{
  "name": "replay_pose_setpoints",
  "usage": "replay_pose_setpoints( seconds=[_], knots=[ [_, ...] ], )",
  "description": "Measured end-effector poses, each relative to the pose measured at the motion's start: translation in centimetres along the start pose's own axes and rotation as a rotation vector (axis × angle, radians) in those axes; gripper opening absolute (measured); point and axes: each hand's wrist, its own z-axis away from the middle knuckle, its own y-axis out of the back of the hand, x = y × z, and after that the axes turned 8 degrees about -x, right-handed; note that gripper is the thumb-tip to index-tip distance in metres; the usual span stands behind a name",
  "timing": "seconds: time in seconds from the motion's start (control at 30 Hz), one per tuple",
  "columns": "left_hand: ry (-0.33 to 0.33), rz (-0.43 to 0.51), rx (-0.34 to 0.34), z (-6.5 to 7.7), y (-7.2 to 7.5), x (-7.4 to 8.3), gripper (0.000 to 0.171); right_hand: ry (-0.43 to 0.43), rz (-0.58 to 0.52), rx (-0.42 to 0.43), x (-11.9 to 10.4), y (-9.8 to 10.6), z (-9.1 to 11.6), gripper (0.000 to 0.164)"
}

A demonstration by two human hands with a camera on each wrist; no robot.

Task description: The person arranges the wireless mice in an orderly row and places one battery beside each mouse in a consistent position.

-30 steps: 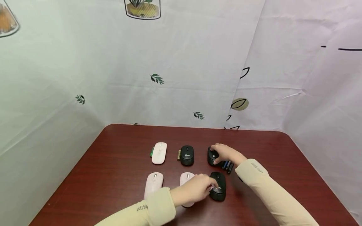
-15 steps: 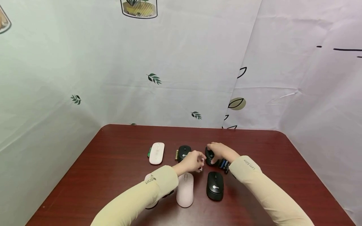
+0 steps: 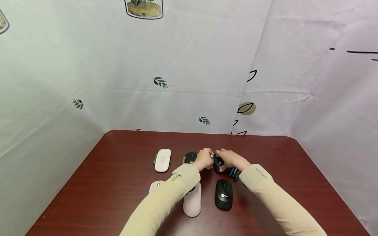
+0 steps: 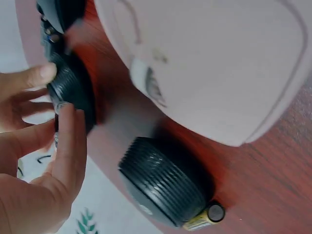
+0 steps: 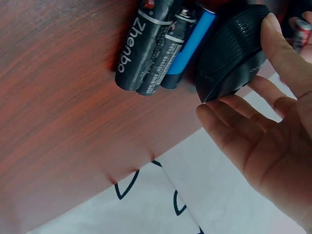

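Note:
My right hand (image 3: 233, 159) grips a black computer mouse (image 3: 217, 164) on the table, thumb on its ribbed side and fingers along the other (image 5: 229, 53). My left hand (image 3: 204, 158) pinches a small red and silver battery (image 5: 302, 35) just left of that mouse. In the left wrist view, the left fingers (image 4: 68, 141) reach close to the mouse; whether the battery touches it is hard to tell. Several batteries (image 5: 146, 48), black and blue, lie beside the gripped mouse, partly under the right wrist in the head view.
Another black mouse (image 3: 190, 158) stands behind my left hand, a battery (image 4: 204, 217) beside it. Further left is a white mouse (image 3: 162, 160) with a green battery (image 3: 155, 159). Nearer lie two pale pink mice (image 3: 192, 201), partly under my left sleeve, and a black mouse (image 3: 223, 195).
My left hand has moved up and away from the front black mouse, with the battery, to beside the gripped mouse. My right hand has kept its hold. The view has shifted slightly.

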Motion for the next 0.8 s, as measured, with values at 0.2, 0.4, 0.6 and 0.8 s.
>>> replay_pose_setpoints(
  seconds=[0.2,0.4,0.6,0.8],
  knots=[
    [0.065,-0.014,0.043,-0.6,-0.6,-0.4,0.023,0.001,0.025,-0.024,1.6,-1.1,-2.2,0.058],
    [0.116,-0.042,0.056,-0.9,-0.7,-0.1,0.014,0.002,0.017,-0.033,1.8,-1.0,-2.6,0.063],
    [0.176,-0.076,0.006,-1.3,-0.7,-0.2,0.014,-0.029,-0.011,-0.04,-0.4,0.2,-0.5,0.058],
    [0.185,0.002,-0.081,-1.1,-0.1,-0.1,0.03,-0.037,0.0,-0.042,-0.1,0.1,-0.6,0.058]
  ],
)
